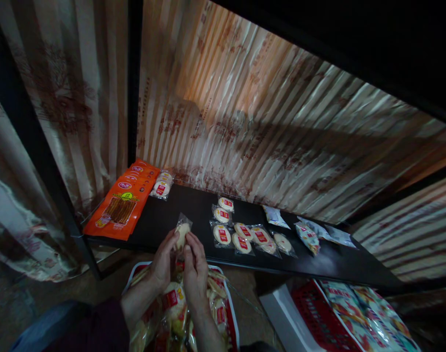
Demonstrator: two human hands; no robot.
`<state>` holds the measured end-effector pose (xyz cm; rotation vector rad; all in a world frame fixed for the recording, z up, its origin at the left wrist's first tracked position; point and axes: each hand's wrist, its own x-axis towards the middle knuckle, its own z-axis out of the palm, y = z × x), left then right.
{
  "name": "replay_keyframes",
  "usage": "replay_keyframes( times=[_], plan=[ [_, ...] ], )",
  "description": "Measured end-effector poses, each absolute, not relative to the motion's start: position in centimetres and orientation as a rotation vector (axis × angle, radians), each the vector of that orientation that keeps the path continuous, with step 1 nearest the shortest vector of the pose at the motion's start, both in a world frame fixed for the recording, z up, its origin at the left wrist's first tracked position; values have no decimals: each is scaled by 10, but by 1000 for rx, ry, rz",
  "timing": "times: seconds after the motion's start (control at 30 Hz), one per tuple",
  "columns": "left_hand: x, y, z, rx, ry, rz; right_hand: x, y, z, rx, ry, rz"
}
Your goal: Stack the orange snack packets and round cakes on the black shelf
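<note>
Between my two hands is a clear-wrapped round cracker pack (pixel 182 234), held above the front edge of the black shelf (pixel 193 200). My left hand (pixel 163 261) pinches its left side, and the fingers of my right hand (pixel 195 264) close on its right side. Directly below, a red and white basket (pixel 228 298) holds many similar wrapped packs (pixel 174 299). On the shelf past my hands lie several round cracker packs with red labels (pixel 222 234). Two more such packs (pixel 161 188) rest at the back left, beside orange snack bags (pixel 123 203).
Silvery snack bags (pixel 276 216) and a colourful bag (pixel 307 237) lie on the shelf's right part. A red basket (pixel 314 313) full of bags stands on the floor at lower right, by a white box (pixel 287 318). Dark posts (pixel 134 83) and patterned curtains (pixel 226 98) enclose the shelf.
</note>
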<state>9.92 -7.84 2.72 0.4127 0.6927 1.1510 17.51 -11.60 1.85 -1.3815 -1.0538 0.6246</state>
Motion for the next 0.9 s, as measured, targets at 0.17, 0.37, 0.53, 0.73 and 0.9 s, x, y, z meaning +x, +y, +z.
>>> replay_keyframes(
  times=[0.17,0.37,0.53,0.73,0.9],
  plan=[
    [93,-69,37,177,701,1097,172,-110,22,-1352,-1056,604],
    [88,-60,36,30,586,1084,173,-101,26,-1308,-1024,611],
    [83,-55,34,-34,569,1088,171,-99,24,-1325,-1040,598],
    [82,-52,41,43,631,1090,167,-94,17,-1362,-1093,600],
    [84,-48,38,124,679,1155,161,-87,18,-1385,-1077,707]
  ],
)
